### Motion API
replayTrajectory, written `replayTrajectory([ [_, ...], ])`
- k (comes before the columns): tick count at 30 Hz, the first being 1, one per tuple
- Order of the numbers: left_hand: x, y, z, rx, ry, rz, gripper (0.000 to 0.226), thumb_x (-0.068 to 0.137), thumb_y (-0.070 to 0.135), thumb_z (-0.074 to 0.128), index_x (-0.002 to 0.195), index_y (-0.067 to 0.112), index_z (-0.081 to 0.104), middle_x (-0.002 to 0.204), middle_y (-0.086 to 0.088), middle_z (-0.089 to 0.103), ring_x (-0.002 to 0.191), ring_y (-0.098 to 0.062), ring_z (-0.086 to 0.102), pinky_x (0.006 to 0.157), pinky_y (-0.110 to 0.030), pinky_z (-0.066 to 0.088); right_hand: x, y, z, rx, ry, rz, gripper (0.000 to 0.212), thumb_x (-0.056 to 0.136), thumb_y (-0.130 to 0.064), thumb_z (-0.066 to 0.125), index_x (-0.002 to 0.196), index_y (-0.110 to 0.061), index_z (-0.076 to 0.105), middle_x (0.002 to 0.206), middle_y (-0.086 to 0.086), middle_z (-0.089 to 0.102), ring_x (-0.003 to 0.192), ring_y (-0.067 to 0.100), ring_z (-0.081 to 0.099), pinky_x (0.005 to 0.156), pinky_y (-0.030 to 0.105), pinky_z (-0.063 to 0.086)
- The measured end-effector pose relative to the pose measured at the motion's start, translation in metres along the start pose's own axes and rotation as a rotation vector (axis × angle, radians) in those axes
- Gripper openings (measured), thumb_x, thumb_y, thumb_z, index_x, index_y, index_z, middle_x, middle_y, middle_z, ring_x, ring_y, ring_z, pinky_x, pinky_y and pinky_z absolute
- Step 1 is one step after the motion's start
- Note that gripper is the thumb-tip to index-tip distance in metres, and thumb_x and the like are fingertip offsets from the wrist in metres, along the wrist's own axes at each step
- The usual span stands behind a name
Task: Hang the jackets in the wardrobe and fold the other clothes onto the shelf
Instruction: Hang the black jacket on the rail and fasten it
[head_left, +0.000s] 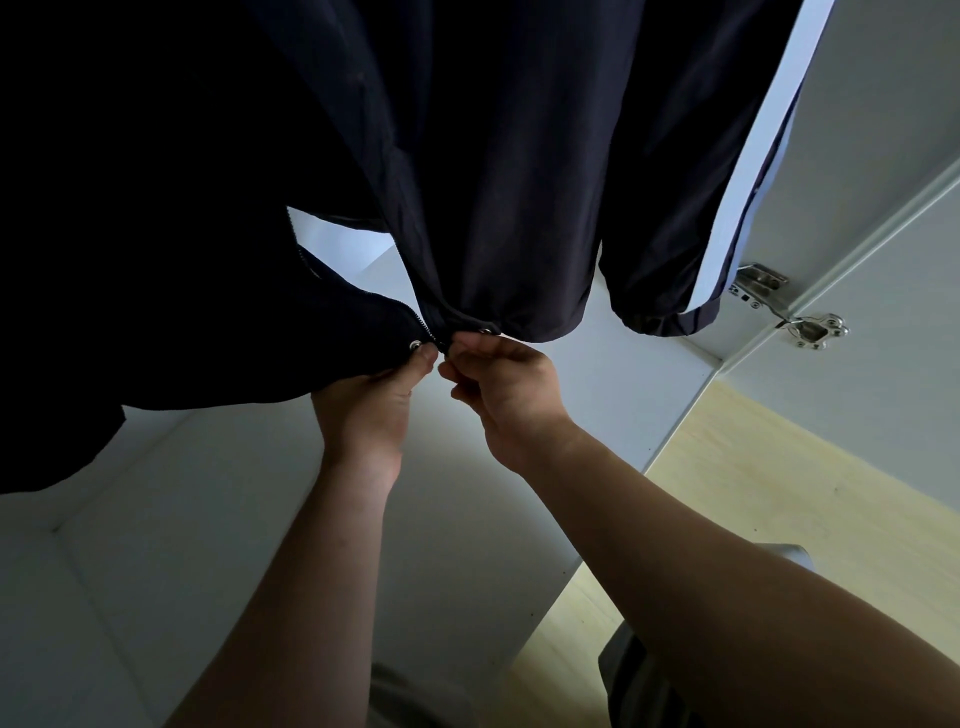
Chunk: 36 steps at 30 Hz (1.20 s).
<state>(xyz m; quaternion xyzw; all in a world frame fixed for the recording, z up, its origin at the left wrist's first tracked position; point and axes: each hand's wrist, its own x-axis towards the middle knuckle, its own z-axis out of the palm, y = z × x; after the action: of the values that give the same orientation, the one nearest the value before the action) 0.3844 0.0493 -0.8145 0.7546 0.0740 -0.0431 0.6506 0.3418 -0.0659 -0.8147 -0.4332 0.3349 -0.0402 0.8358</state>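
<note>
Now, hung inside white wardrobe (156, 545): dark navy thin-fabric jacket (509, 182), soft, light, probably slippery, pinched at left hem by left grip (371, 397), at zipper foot by right grip (506, 387), fingers curled tight; stiffer zip edge likely best hold.

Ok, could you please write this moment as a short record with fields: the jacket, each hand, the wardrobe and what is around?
jacket: dark navy jacket, hanging in the wardrobe, front open at the hem
sleeve: white stripe down its side
zipper: teeth show on one front edge, not yet joined
left hand: left hand grips the hem edge by a metal snap
right hand: right hand pinches the other hem edge
wardrobe: white panels, metal hinge on the door
floor: pale wood
</note>
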Motion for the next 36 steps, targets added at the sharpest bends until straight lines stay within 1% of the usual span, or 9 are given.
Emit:
replayTrajectory([
  [2,0.000,0.000,0.001,0.013,-0.005,0.005,0.013,0.076,0.018,0.088,0.085,0.019,0.078,0.093,0.001,0.078,0.097,-0.019,0.073,0.097,-0.052,0.054,0.000,0.000,0.001,0.004,0.001,0.004,0.015,0.092,0.003,0.065,0.090,-0.010,0.073,0.080,0.003,0.074,0.068,0.015,0.072,0.060,0.022,0.054],
  [6,0.002,-0.001,-0.001,0.029,0.016,0.008,0.018,0.075,0.020,0.089,0.088,0.017,0.078,0.092,0.004,0.078,0.092,-0.015,0.072,0.096,-0.052,0.055,0.000,0.001,0.002,0.002,-0.011,0.018,0.015,0.092,0.000,0.067,0.089,-0.013,0.074,0.080,0.003,0.075,0.069,0.015,0.073,0.060,0.022,0.055],
  [10,0.002,0.001,-0.002,0.015,0.008,-0.006,0.032,0.070,0.021,0.092,0.098,0.016,0.077,0.101,0.004,0.078,0.098,-0.013,0.072,0.098,-0.047,0.055,0.000,0.001,0.001,-0.031,0.011,0.031,0.015,0.090,-0.004,0.071,0.089,-0.018,0.076,0.082,-0.002,0.077,0.070,0.010,0.072,0.061,0.022,0.053],
  [14,-0.001,0.004,-0.001,-0.001,-0.040,0.012,0.027,0.069,0.021,0.092,0.091,0.023,0.078,0.101,0.010,0.078,0.100,-0.008,0.072,0.098,-0.036,0.055,0.000,0.001,0.002,-0.027,0.009,0.036,0.015,0.089,-0.005,0.072,0.088,-0.019,0.076,0.082,-0.003,0.075,0.073,0.012,0.069,0.065,0.023,0.051],
  [18,-0.002,0.008,-0.002,-0.006,-0.044,-0.033,0.027,0.074,0.033,0.089,0.096,0.019,0.080,0.101,0.008,0.078,0.100,-0.009,0.072,0.098,-0.039,0.055,0.000,0.000,0.001,0.024,-0.052,0.051,0.013,0.091,-0.006,0.070,0.091,-0.017,0.076,0.088,0.000,0.076,0.072,0.010,0.069,0.067,0.023,0.052],
  [22,-0.002,0.005,-0.005,0.157,-0.037,0.035,0.027,0.084,0.039,0.080,0.096,0.014,0.081,0.100,0.003,0.078,0.107,-0.016,0.070,0.103,-0.045,0.051,0.001,0.001,0.001,0.069,-0.094,0.092,0.012,0.093,-0.008,0.069,0.094,-0.018,0.075,0.089,-0.002,0.077,0.075,0.009,0.070,0.071,0.024,0.051],
  [27,-0.002,0.005,-0.009,0.313,-0.057,0.153,0.045,0.081,0.051,0.069,0.106,0.015,0.079,0.110,0.000,0.076,0.116,-0.020,0.067,0.105,-0.045,0.048,0.001,0.005,0.003,0.089,-0.083,0.108,0.013,0.092,-0.005,0.069,0.094,-0.017,0.075,0.085,-0.003,0.076,0.075,0.011,0.069,0.071,0.024,0.049],
  [30,-0.001,0.004,-0.012,0.363,-0.068,0.191,0.046,0.082,0.049,0.070,0.111,0.013,0.077,0.115,-0.002,0.075,0.120,-0.022,0.064,0.105,-0.046,0.047,0.000,0.006,0.004,0.075,-0.073,0.104,0.014,0.091,-0.004,0.070,0.092,-0.017,0.076,0.085,-0.002,0.076,0.073,0.011,0.069,0.070,0.025,0.049],
  [36,0.000,0.002,-0.015,0.497,-0.113,0.232,0.034,0.092,0.032,0.073,0.115,0.008,0.074,0.119,-0.007,0.073,0.122,-0.026,0.061,0.106,-0.044,0.043,-0.003,0.006,0.003,0.049,-0.050,0.099,0.018,0.088,0.003,0.069,0.088,-0.014,0.075,0.079,0.000,0.074,0.068,0.013,0.065,0.067,0.025,0.047],
])
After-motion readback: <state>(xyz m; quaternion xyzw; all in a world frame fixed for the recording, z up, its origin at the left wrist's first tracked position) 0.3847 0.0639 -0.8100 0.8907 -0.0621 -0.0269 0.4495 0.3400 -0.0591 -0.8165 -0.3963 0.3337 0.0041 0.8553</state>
